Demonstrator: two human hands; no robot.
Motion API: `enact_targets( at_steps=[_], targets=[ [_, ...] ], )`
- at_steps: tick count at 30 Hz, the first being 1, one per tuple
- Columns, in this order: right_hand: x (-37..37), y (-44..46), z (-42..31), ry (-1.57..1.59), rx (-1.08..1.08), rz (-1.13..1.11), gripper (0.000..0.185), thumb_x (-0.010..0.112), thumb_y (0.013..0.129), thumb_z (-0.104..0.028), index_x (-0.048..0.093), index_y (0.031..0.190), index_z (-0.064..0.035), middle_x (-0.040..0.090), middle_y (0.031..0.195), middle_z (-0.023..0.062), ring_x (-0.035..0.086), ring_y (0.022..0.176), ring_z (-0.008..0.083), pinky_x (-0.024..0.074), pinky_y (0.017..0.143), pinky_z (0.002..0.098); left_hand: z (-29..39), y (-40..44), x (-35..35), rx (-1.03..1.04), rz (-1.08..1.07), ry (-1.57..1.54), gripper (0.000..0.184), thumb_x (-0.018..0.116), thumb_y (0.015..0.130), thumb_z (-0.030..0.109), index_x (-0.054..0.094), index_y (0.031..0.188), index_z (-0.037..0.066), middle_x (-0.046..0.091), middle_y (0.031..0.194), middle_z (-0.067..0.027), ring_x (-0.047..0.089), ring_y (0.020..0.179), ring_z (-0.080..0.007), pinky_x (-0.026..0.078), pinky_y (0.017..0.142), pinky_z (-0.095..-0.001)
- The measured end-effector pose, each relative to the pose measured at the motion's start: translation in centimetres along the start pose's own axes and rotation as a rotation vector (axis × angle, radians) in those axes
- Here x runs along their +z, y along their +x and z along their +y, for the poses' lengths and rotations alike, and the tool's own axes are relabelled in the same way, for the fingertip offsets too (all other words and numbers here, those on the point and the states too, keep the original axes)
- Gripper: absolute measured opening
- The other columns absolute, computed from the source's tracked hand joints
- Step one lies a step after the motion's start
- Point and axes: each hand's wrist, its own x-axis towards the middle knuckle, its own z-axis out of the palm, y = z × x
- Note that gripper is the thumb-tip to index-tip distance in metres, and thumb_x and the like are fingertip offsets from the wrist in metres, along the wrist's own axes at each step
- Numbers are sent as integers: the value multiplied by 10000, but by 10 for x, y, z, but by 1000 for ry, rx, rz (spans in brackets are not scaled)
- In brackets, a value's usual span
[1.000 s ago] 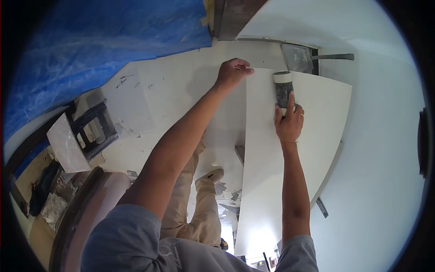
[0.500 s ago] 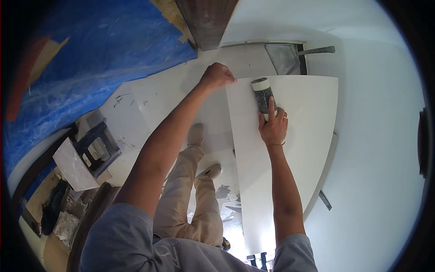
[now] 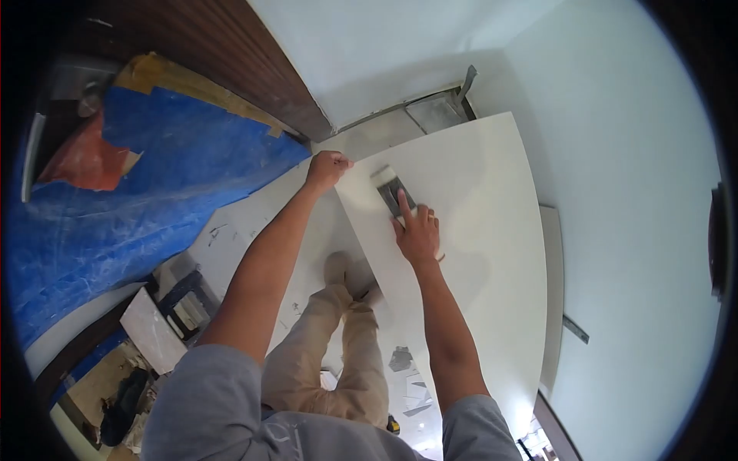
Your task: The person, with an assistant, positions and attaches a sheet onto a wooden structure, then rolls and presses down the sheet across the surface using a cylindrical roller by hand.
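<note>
A large white board [image 3: 484,307] with a curved far side stretches out in front of me on the right. At its far left corner my left hand [image 3: 327,170] is closed, fingertips pinched on the corner. My right hand [image 3: 419,237] grips a dark grey, pale-ended block [image 3: 395,192] on the board's surface, index finger laid along it. The block's underside is hidden, and its exact kind is unclear. The right hand's other fingers curl about its near end.
Blue plastic sheeting [image 3: 177,169] covers the left, beside a dark wooden post [image 3: 288,73]. A white wall [image 3: 623,207] runs along the right. Below the board are my shoes [image 3: 337,269] and broken scraps [image 3: 401,358]. A pale panel [image 3: 152,330] leans at lower left.
My view has turned, so the board appears rotated and shifted left. The right hand and block now appear closer to the left hand, which stays at the board's corner.
</note>
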Motion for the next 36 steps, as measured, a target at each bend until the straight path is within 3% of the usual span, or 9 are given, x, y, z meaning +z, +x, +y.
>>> enact_targets(
  at_steps=[4, 8, 11, 13, 15, 17, 23, 32, 36],
  targets=[
    [0, -87, 69, 4, 28, -93, 692, 621, 759, -331, 275, 1353, -257, 471, 1027, 159, 463, 975, 338, 380, 829, 435, -38, -11, -25, 62, 45, 258, 265, 631, 724, 306, 657, 745, 43, 622, 704, -161, 608, 660, -284, 457, 608, -357],
    [-5, -132, 113, -50, 229, -29, 687, 636, 747, -327, 296, 1341, -257, 464, 1031, 143, 457, 954, 309, 381, 801, 423, -46, -28, -65, -187, 310, 616, 301, 564, 795, 305, 642, 736, 21, 606, 698, -178, 585, 682, -349, 456, 627, -389],
    [-7, -132, 124, -57, 274, 12, 671, 639, 745, -324, 315, 1328, -256, 458, 1035, 134, 454, 950, 298, 380, 792, 415, 2, -27, -45, -70, 275, 368, 301, 572, 796, 312, 633, 742, 22, 589, 703, -177, 569, 687, -344, 449, 641, -400],
    [-17, -132, 116, -34, 272, 23, 641, 629, 755, -307, 328, 1317, -244, 445, 1056, 135, 449, 957, 307, 374, 797, 414, 18, -3, 14, 390, 333, 128, 282, 590, 786, 290, 617, 762, 11, 580, 724, -163, 557, 699, -324, 440, 649, -390],
    [-22, -133, 110, -41, 384, 61, 641, 624, 758, -297, 326, 1319, -212, 443, 1055, 141, 449, 952, 314, 369, 800, 421, 66, 31, 51, 251, -68, 54, 262, 616, 766, 259, 621, 830, 6, 587, 765, -140, 563, 738, -294, 440, 673, -366],
    [-17, -111, 112, -39, 516, 151, 652, 627, 753, -290, 324, 1318, -176, 442, 1055, 148, 449, 948, 320, 366, 801, 428, 106, 74, 90, 417, -52, 260, 230, 627, 751, 219, 637, 855, 14, 614, 758, -126, 584, 701, -253, 447, 646, -336],
    [-13, -97, 105, -23, 679, 190, 694, 645, 728, -289, 319, 1310, -94, 439, 1060, 159, 450, 932, 330, 372, 787, 439, 195, 161, 148, 163, -416, -270, 214, 662, 727, 189, 659, 805, -10, 635, 696, -62, 562, 627, -118, 431, 595, -255],
    [-14, -102, 107, 41, 705, 167, 663, 661, 715, -311, 364, 1281, -137, 445, 1048, 161, 463, 903, 337, 391, 756, 456, 267, 219, 201, 218, -499, -5, 245, 673, 725, 233, 647, 751, -9, 613, 648, -52, 535, 601, -95, 417, 559, -255],
    [-21, -98, 108, 62, 747, 114, 630, 665, 713, -313, 396, 1265, -170, 461, 1052, 156, 473, 941, 348, 395, 791, 464, 239, 219, 190, 530, -353, 239, 284, 607, 784, 286, 620, 742, 6, 592, 629, -117, 569, 603, -218, 421, 563, -337]
  ],
)
